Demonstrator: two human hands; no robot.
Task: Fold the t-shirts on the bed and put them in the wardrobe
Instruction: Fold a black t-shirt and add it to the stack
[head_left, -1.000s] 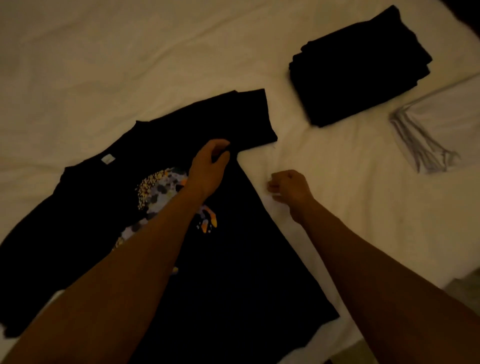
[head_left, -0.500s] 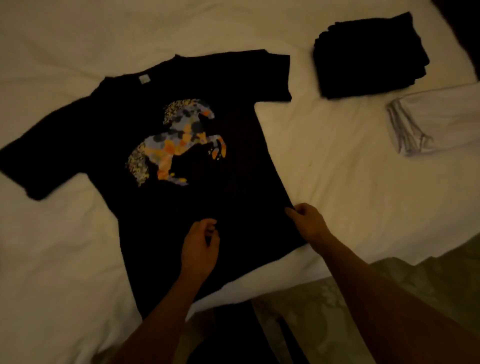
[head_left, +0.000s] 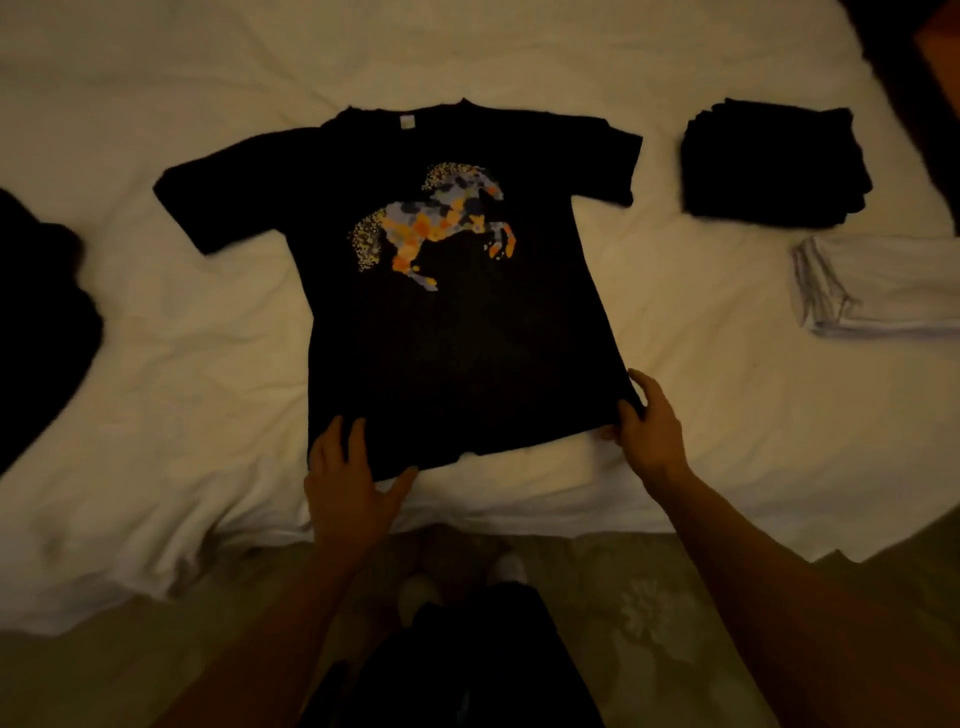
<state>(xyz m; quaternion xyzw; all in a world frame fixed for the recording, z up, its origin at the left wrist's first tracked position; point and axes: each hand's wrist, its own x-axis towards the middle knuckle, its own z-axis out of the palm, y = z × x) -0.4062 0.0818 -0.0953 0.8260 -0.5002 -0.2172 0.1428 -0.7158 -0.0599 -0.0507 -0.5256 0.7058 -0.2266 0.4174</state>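
Your black cotton t-shirt with the orange and lilac horse print (head_left: 457, 322) lies spread flat, print up, on the white-sheeted bed (head_left: 171, 374), its hem along the bed's near edge and its collar toward the far side. Your left hand (head_left: 348, 478) pinches the hem's left corner, fingers on top and thumb at the edge. Your right hand (head_left: 647, 421) grips the hem's right corner, thumb over the cloth. A folded pile of black shirts (head_left: 774, 166) sits toward the bed's right edge, a folded white stack (head_left: 883, 286) just nearer it. Loose dark clothing (head_left: 41, 322) lies at the left edge.
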